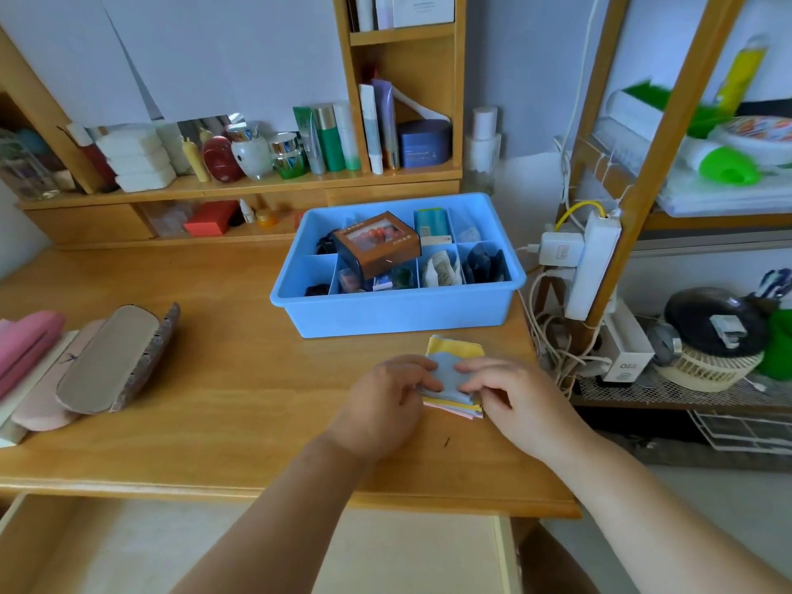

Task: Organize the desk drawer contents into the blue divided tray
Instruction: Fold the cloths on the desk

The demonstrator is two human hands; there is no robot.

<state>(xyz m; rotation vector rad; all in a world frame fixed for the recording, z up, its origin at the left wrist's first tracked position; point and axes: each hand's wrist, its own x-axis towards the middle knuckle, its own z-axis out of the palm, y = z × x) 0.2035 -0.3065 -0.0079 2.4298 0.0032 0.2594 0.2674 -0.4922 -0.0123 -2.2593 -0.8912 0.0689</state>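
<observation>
Wooden desk is shown bearing the blue divided tray at far centre. Near it, a stack of coloured paper squares is pinched by the left hand and right hand, held close together.

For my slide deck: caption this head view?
Both hands gather a stack of colored cloths before the blue divided tray.

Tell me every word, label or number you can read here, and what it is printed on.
Nothing can be read with certainty.
Brown box in the blue tray: characters along its edges, too blurred.
White paper packet in the tray: print too small.
White device beside the desk: small marking, unreadable.
Dark blue jar on the shelf: label too faint.
</observation>
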